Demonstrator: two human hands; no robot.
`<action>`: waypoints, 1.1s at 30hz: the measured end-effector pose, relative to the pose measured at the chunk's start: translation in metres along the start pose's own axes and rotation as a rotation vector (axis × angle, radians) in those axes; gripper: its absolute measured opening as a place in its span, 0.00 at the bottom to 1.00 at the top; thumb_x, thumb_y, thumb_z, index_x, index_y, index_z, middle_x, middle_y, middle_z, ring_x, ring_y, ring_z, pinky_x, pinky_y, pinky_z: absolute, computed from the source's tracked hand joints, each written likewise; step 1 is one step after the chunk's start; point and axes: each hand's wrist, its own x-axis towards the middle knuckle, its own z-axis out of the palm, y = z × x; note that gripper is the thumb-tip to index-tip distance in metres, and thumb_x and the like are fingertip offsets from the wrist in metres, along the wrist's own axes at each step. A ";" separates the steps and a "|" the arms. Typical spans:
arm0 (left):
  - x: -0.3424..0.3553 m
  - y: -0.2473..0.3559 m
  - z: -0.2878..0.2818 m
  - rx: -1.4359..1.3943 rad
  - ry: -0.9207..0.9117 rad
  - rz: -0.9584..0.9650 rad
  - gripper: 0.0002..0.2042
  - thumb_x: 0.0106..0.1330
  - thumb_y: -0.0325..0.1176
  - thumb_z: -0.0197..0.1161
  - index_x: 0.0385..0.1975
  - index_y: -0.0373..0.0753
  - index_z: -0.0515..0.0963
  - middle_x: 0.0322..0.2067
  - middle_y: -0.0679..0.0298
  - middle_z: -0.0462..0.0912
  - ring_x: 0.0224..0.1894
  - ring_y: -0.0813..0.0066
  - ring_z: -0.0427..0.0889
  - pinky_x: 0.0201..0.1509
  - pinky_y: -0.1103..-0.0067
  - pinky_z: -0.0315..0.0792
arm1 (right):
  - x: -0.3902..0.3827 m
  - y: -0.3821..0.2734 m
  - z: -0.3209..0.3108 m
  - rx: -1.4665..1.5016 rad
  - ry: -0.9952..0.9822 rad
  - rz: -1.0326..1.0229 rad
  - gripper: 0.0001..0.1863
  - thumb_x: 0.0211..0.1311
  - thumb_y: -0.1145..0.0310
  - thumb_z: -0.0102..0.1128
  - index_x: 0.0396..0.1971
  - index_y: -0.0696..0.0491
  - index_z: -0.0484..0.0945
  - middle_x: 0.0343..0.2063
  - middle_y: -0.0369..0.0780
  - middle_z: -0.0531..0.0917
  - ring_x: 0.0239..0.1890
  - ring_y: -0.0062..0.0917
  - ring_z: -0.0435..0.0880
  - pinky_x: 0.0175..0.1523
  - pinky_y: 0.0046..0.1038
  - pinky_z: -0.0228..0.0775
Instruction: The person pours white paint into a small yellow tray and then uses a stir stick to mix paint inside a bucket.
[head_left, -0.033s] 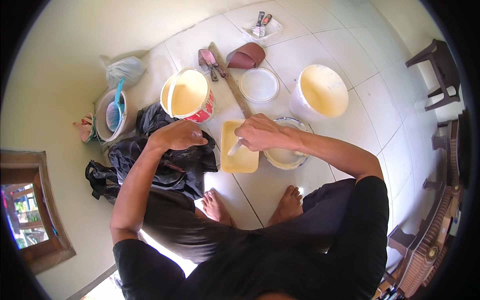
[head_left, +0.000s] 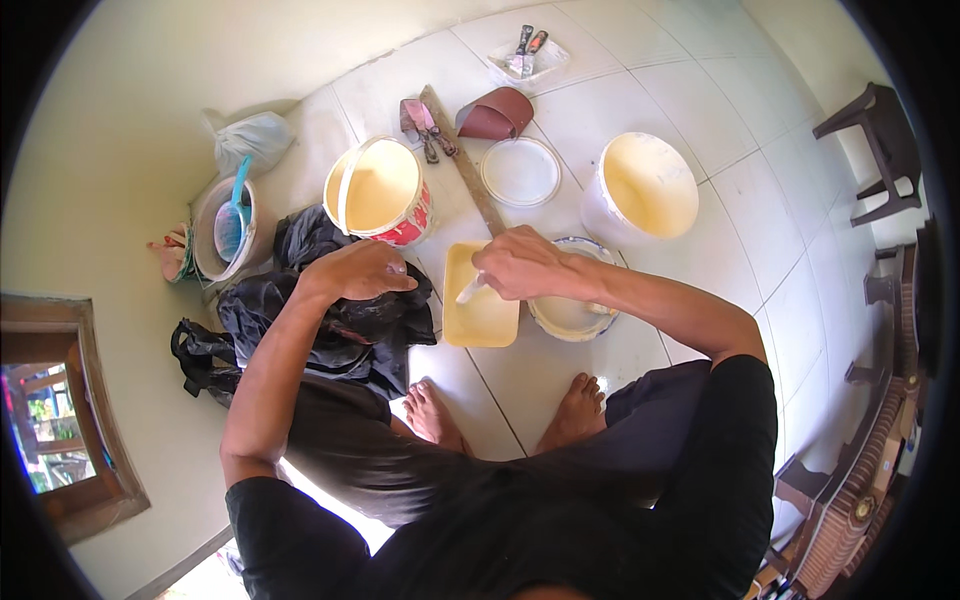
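Observation:
My right hand (head_left: 515, 263) is closed round a whitish tool with a rounded tip (head_left: 470, 288); its exact kind is not clear. The tip is inside a rectangular cream tray (head_left: 481, 330) on the floor, and I cannot tell whether it touches the bottom. Partly beneath my right wrist is a round white lid (head_left: 565, 325) with a bluish rim and smears on it. My left hand (head_left: 360, 270) is curled above a heap of black plastic or cloth (head_left: 375, 325). Its palm is hidden, so anything in it does not show.
A handled bucket (head_left: 405, 215) and a white bucket (head_left: 640, 190), both cream inside, stand beyond the tray. Between them lie a wooden strip (head_left: 465, 170), scrapers (head_left: 430, 130), a curved maroon sheet (head_left: 495, 113) and another lid (head_left: 520, 172). A pail (head_left: 260, 235) holds a blue scoop.
The whole view has shifted very slightly. The tool's tip sits a little higher in the tray; both hands keep their grip and place.

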 end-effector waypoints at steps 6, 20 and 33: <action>-0.001 -0.007 0.000 0.046 0.001 0.025 0.21 0.65 0.47 0.62 0.36 0.30 0.81 0.32 0.50 0.84 0.35 0.57 0.82 0.43 0.68 0.73 | 0.005 0.021 -0.025 -0.189 0.072 0.099 0.08 0.43 0.72 0.63 0.13 0.60 0.77 0.16 0.53 0.78 0.21 0.48 0.81 0.29 0.43 0.73; -0.002 0.000 -0.002 0.003 -0.014 -0.008 0.24 0.65 0.51 0.61 0.38 0.29 0.82 0.37 0.45 0.84 0.43 0.50 0.83 0.49 0.67 0.74 | -0.005 -0.002 -0.009 -0.046 -0.086 -0.007 0.11 0.48 0.69 0.64 0.16 0.61 0.77 0.16 0.53 0.77 0.22 0.49 0.80 0.28 0.44 0.70; -0.001 -0.003 0.000 0.015 -0.009 -0.001 0.19 0.65 0.45 0.63 0.34 0.30 0.81 0.29 0.49 0.83 0.32 0.58 0.81 0.41 0.68 0.73 | -0.004 0.022 -0.030 -0.248 -0.059 0.118 0.06 0.34 0.72 0.60 0.11 0.60 0.77 0.15 0.52 0.78 0.21 0.48 0.81 0.28 0.43 0.73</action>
